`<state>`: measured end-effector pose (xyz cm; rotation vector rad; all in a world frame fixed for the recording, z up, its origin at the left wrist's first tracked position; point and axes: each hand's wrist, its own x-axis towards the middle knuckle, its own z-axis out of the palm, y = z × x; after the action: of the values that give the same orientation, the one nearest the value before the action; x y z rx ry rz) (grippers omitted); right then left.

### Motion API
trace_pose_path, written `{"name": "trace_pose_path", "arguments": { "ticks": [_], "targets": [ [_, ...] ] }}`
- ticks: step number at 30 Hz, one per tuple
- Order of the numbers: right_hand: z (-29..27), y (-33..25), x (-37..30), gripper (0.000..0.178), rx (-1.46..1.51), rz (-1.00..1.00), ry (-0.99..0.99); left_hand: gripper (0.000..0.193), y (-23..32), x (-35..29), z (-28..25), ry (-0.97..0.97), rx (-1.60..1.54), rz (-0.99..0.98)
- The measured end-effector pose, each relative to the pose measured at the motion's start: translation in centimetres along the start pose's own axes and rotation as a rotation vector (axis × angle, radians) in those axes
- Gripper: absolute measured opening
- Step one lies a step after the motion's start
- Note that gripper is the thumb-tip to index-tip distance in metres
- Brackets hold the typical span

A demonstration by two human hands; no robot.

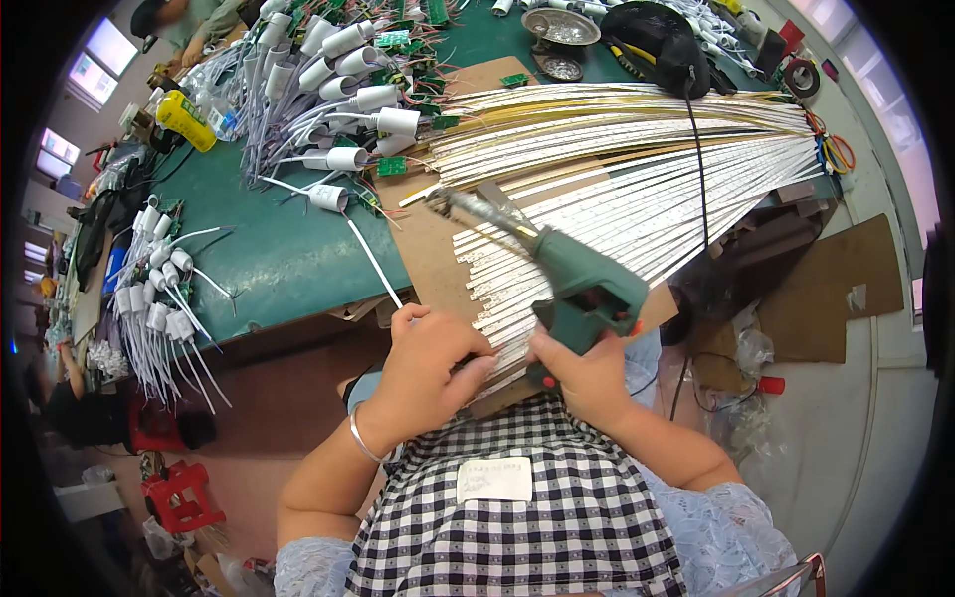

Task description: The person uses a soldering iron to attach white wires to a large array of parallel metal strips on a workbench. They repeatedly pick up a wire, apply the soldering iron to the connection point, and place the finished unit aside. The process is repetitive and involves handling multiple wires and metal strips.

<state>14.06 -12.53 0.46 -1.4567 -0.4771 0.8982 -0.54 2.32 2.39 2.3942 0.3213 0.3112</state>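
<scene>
My right hand grips the handle of a green soldering gun. Its metal nose, smeared by motion, points up and left over thin white LED strips fanned out on brown cardboard. My left hand is closed at the near end of the strips, thumb and fingers pinched. Out of its fingers runs a white cable, leading up to a white cylindrical housing. The cable's end is hidden inside the hand. Beside that housing lies a small green circuit board.
A heap of white housings with cables and boards covers the far left of the green table. Another cluster hangs over the left edge. A black cord crosses the strips. A metal dish and black bag stand behind.
</scene>
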Motion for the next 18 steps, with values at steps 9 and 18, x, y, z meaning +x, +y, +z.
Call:
{"name": "trace_pose_path", "arguments": {
  "ticks": [9, 18],
  "targets": [
    [0.6, -0.7, -0.8, 0.025, -0.033, -0.039, -0.128, 0.007, 0.4, -0.2, -0.1, 0.035, -0.129, -0.014],
    [0.6, -0.3, -0.9, 0.017, -0.086, -0.065, -0.142, 0.007, 0.5, -0.4, 0.3, 0.022, -0.121, -0.016]
  ]
}}
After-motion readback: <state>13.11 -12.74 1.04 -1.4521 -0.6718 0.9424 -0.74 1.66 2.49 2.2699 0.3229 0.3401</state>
